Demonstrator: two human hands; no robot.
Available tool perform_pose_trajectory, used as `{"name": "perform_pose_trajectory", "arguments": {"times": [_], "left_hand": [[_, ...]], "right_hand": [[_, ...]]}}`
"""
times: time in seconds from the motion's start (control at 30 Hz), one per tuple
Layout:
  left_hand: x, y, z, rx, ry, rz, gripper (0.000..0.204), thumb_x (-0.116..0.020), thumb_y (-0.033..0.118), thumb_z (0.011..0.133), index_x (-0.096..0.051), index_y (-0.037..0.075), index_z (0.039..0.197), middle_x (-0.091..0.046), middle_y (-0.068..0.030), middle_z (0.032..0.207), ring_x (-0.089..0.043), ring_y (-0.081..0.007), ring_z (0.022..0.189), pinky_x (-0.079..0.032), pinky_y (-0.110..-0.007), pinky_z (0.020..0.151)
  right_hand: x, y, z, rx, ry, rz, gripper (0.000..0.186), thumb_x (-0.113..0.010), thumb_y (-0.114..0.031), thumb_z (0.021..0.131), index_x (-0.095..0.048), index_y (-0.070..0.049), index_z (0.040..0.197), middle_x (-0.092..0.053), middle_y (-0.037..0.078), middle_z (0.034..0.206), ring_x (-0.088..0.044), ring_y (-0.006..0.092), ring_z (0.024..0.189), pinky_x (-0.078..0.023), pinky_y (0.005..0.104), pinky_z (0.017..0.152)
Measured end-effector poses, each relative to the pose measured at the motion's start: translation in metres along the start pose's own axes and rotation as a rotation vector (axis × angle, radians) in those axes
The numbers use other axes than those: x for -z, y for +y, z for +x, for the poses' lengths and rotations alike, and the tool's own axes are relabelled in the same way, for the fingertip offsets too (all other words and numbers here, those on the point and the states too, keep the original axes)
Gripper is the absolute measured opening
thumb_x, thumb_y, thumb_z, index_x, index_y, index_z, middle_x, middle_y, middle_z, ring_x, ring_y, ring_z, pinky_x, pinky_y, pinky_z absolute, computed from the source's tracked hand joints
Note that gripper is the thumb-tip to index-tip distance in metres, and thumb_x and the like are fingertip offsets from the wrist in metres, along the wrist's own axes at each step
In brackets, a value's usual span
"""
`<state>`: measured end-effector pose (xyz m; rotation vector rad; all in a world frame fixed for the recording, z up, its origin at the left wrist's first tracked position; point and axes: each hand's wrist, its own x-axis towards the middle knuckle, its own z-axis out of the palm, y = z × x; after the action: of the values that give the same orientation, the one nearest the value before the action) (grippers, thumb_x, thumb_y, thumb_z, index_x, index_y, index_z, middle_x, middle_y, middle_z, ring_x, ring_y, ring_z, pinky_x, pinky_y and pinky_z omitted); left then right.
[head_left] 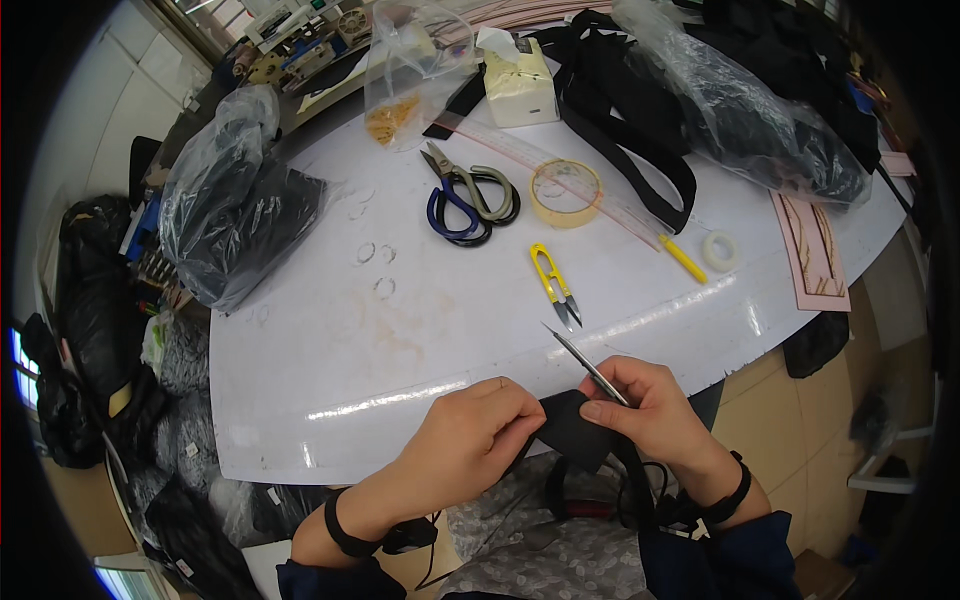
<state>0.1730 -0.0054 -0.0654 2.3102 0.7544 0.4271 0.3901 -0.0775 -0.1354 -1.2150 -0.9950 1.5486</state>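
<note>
My left hand point(470, 440) pinches a piece of black fabric point(565, 425) at the front edge of the white table point(330, 350). My right hand point(645, 410) grips a slim, pointed silver metal tool point(578, 358), its tip angled up and left, while also touching the fabric. A black strap hangs below the fabric. Just beyond the tool lie yellow thread snips point(548, 275). Farther back are scissors with blue and grey handles point(450, 210), a roll of tan tape point(565, 218), a clear ruler point(620, 210), a yellow-handled tool point(683, 258) and a small white tape roll point(720, 238).
Bagged black items lie at left point(230, 220) and right point(760, 130). At the back are a clear bag point(410, 70), tissue pack point(515, 90), black straps point(670, 190) and machinery point(300, 40). A pink card point(805, 250) lies right. Bundles point(90, 300) crowd beside the table.
</note>
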Motion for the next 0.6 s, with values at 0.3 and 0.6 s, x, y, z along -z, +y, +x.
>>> {"name": "perform_pose_trajectory", "arguments": {"times": [0.3, 0.6], "left_hand": [[-0.006, -0.007, 0.002, 0.508, -0.063, -0.532, 0.011, -0.064, 0.008, 0.095, -0.064, -0.003, 0.094, -0.065, -0.0039, 0.083, -0.065, -0.0094, 0.071, -0.051, -0.022, 0.062], [0.024, -0.019, 0.003, 0.328, 0.506, 0.332, 0.012, -0.072, 0.013, 0.087, -0.065, 0.005, 0.093, -0.06, -0.0083, 0.088, -0.057, -0.0181, 0.059, -0.046, -0.03, 0.058]], "right_hand": [[0.006, 0.0, 0.007, 0.01, -0.023, 0.041, 0.019, -0.071, -0.005, 0.089, -0.063, 0.001, 0.106, -0.063, -0.003, 0.089, -0.056, 0.0009, 0.08, -0.045, 0.0172, 0.069], [0.004, -0.015, 0.008, -0.049, -0.042, -0.004, 0.019, -0.072, -0.006, 0.089, -0.065, 0.003, 0.105, -0.066, 0.0, 0.094, -0.058, 0.0029, 0.085, -0.047, 0.0188, 0.075]]}}
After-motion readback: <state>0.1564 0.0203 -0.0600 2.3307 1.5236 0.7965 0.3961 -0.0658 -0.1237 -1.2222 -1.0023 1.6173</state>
